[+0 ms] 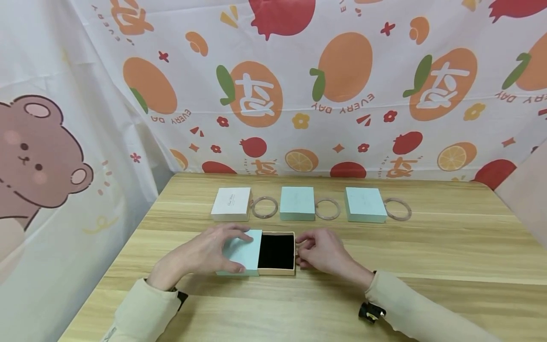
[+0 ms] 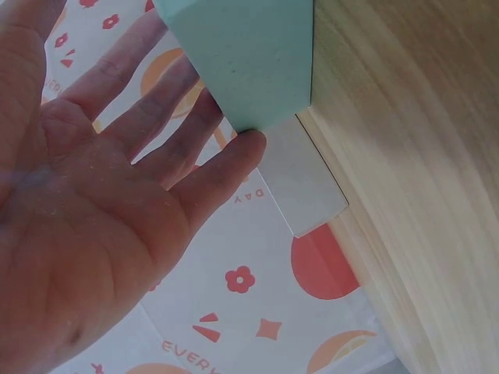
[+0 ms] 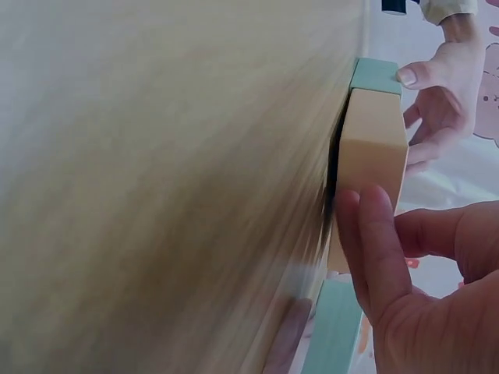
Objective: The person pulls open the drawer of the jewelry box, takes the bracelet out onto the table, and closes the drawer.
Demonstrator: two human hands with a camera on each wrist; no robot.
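A mint jewellery box lies in front of me, its sleeve (image 1: 251, 252) on the left and its peach-edged drawer (image 1: 277, 272) slid partway out to the right. Black padding (image 1: 277, 251) lines the drawer and nothing lies on it. My left hand (image 1: 201, 254) spans the sleeve and grips it, thumb at the near edge and fingers toward the far one. At the drawer's right end my right hand (image 1: 326, 251) has its fingers bent, pinching the end wall. In the right wrist view two fingertips (image 3: 374, 202) lie against the peach wall.
Behind stands a row of closed boxes: white (image 1: 231, 204), mint (image 1: 297, 203) and another mint (image 1: 365, 204). Right of each lies a translucent bangle: left (image 1: 264, 217), middle (image 1: 327, 219) and right (image 1: 399, 219). A printed curtain (image 1: 299, 118) hangs at the table's (image 1: 448, 256) back edge.
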